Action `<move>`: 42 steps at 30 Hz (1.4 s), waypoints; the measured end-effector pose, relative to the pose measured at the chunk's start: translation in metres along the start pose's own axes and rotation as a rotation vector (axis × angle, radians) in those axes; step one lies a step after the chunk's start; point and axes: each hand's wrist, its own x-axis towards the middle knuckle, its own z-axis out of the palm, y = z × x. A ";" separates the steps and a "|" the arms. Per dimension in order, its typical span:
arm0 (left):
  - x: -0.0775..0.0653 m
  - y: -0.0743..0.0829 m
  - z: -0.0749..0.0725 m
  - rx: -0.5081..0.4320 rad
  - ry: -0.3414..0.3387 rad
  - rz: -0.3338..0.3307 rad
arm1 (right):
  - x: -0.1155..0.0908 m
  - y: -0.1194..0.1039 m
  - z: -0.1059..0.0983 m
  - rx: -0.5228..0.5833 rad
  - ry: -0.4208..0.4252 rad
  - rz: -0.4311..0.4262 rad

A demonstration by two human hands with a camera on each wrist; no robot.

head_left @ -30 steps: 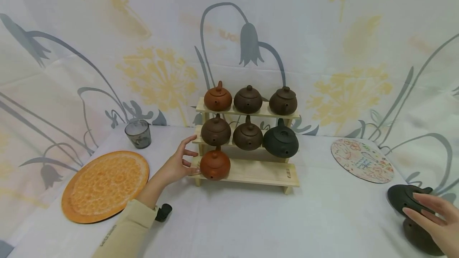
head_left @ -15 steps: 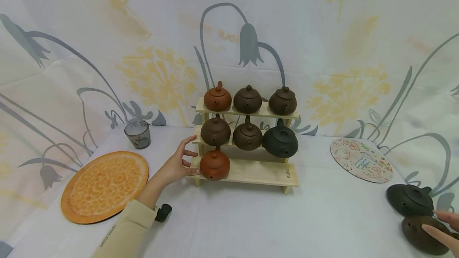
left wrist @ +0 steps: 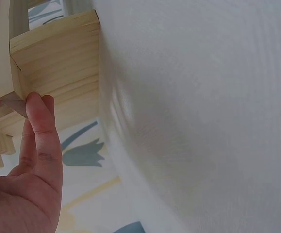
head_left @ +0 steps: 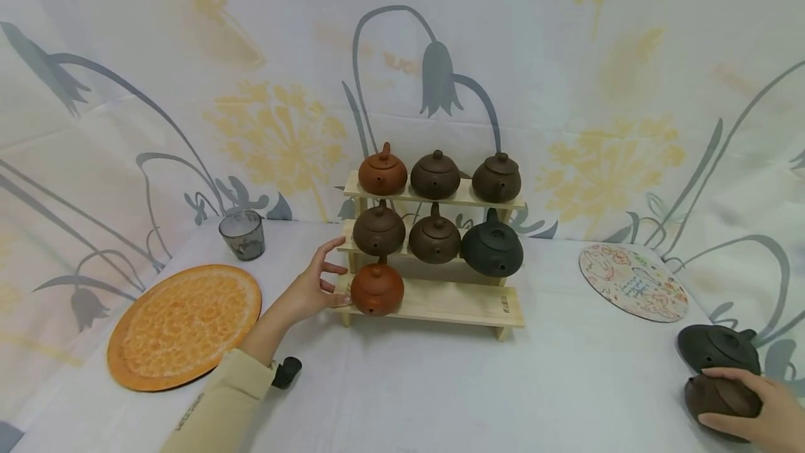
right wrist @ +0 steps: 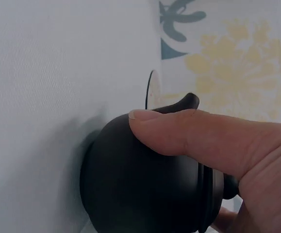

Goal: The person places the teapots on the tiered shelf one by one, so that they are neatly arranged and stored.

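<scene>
A three-step wooden stand holds several clay teapots. My left hand grips its left end; in the left wrist view the fingers curl against the end of a plank. Beside the thumb, an orange-red teapot sits alone on the lowest step. At the far right, my right hand grips a dark brown teapot between thumb and fingers. The right wrist view shows the thumb across the pot's round body, with most fingers hidden behind it. A black teapot stands just behind.
On the left lie an orange round mat and a grey glass cup. A patterned round mat lies right of the stand. Brown, orange and dark green teapots fill the two upper steps. Floral cloth rises behind.
My right hand has moved from over the black teapot down to the brown teapot and taken hold of it. The brown teapot has shifted slightly left. My left hand stays put.
</scene>
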 end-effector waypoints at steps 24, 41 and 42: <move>0.003 0.001 0.002 0.001 -0.004 0.036 | -0.005 -0.188 0.011 0.433 -0.030 -0.498; 0.000 -0.001 0.002 0.011 -0.002 -0.011 | 0.039 -0.300 0.045 0.394 -0.074 -0.849; 0.000 -0.001 0.001 0.014 0.000 -0.012 | 0.041 -0.303 0.046 0.377 -0.076 -0.868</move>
